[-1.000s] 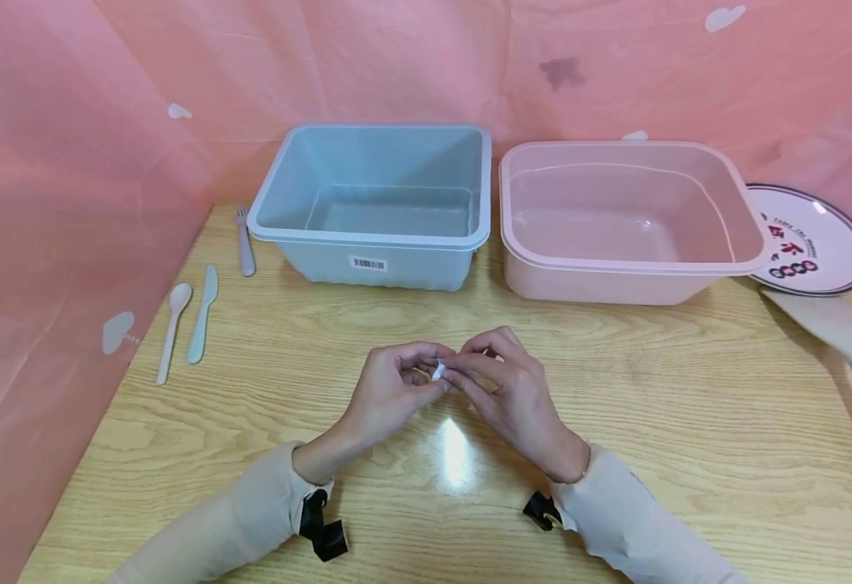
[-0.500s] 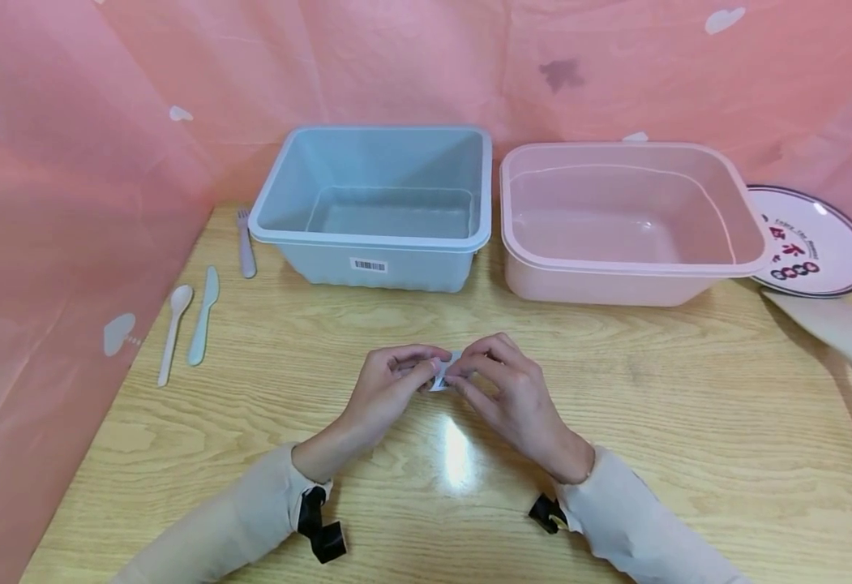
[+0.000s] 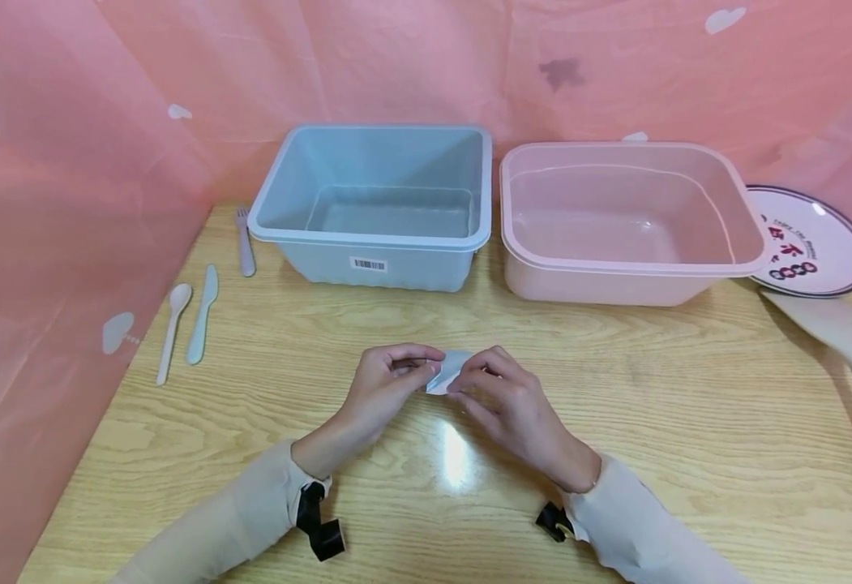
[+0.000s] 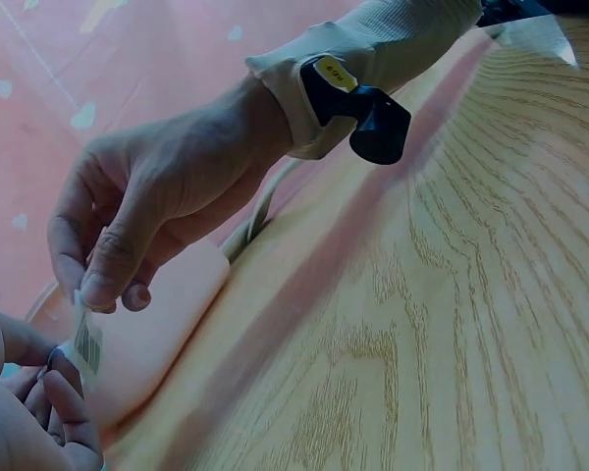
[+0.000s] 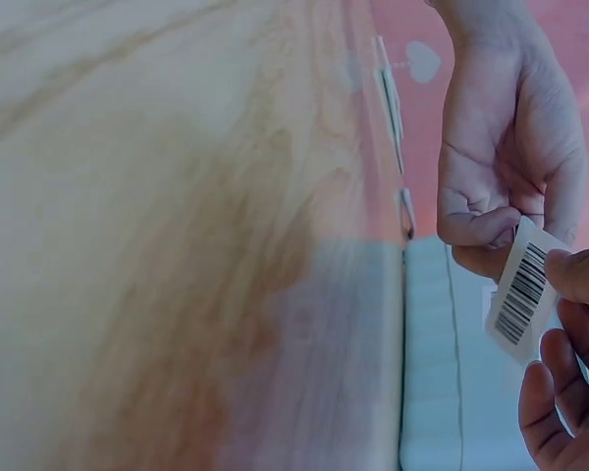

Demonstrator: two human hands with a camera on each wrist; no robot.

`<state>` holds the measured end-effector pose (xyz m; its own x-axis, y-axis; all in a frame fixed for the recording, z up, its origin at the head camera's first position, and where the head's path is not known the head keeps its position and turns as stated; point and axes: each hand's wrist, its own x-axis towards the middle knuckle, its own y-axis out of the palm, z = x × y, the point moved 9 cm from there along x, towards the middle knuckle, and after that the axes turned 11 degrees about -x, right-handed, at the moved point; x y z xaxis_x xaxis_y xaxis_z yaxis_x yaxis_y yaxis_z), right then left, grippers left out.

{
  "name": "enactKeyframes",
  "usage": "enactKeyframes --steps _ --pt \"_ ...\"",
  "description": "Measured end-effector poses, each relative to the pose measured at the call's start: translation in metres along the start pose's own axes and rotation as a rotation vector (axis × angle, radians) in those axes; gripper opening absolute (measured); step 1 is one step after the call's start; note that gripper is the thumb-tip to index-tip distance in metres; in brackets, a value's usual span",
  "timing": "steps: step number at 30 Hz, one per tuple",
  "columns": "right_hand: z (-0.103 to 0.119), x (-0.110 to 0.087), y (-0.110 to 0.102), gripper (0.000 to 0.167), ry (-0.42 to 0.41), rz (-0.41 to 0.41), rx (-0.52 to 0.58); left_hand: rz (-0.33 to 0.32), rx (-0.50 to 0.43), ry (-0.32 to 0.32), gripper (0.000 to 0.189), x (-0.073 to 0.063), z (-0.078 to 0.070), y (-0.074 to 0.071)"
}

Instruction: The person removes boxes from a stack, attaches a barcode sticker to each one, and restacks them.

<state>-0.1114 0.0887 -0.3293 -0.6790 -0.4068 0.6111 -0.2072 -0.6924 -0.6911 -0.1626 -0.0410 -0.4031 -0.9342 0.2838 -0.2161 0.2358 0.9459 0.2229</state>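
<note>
Both hands hold a small white barcode sticker (image 3: 440, 380) between them, above the middle of the table. My left hand (image 3: 387, 388) pinches its left side with thumb and fingers. At the other side, the right hand (image 3: 511, 405) pinches it by thumb and fingertips. Black bars on the sticker (image 5: 522, 302) show plainly in the right wrist view, with the thumb over one corner. From the left wrist, the sticker (image 4: 88, 345) appears stretched between the two hands, and part of it is hidden by fingers.
A blue basin (image 3: 382, 241) with a barcode label stands behind the hands, a pink basin (image 3: 615, 268) to its right. A patterned plate (image 3: 834, 243) and a beige long-handled utensil (image 3: 830, 324) lie far right. Left are a fork (image 3: 246, 243), a knife (image 3: 203, 316) and a spoon (image 3: 173, 332).
The sticker has unfolded from a small crumpled bit into a flatter, wider piece. My right hand has shifted slightly right and down, away from the left hand, which stays almost in place.
</note>
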Motion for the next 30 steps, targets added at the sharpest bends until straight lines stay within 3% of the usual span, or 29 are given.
enactKeyframes --steps 2,6,8,13,17,30 --pt "0.000 -0.002 -0.001 0.003 -0.004 -0.003 0.009 -0.007 -0.004 -0.003 0.018 0.000 0.000 -0.001" --pt "0.000 -0.007 -0.002 0.010 -0.004 -0.006 0.023 -0.033 -0.018 -0.005 0.017 0.000 -0.001 -0.003" --pt "0.000 -0.009 -0.001 0.001 -0.006 -0.007 0.026 -0.048 -0.021 -0.006 0.017 0.000 -0.001 -0.004" --pt "-0.003 -0.014 0.001 0.016 0.037 0.036 0.036 -0.070 -0.016 -0.011 0.016 0.000 0.001 -0.008" --pt "-0.004 -0.018 -0.002 0.001 0.047 0.031 0.031 -0.085 -0.019 -0.017 0.016 0.001 0.002 -0.010" --pt "-0.004 -0.030 -0.010 0.025 0.076 0.025 0.080 -0.115 -0.013 -0.014 0.015 0.004 0.010 -0.017"
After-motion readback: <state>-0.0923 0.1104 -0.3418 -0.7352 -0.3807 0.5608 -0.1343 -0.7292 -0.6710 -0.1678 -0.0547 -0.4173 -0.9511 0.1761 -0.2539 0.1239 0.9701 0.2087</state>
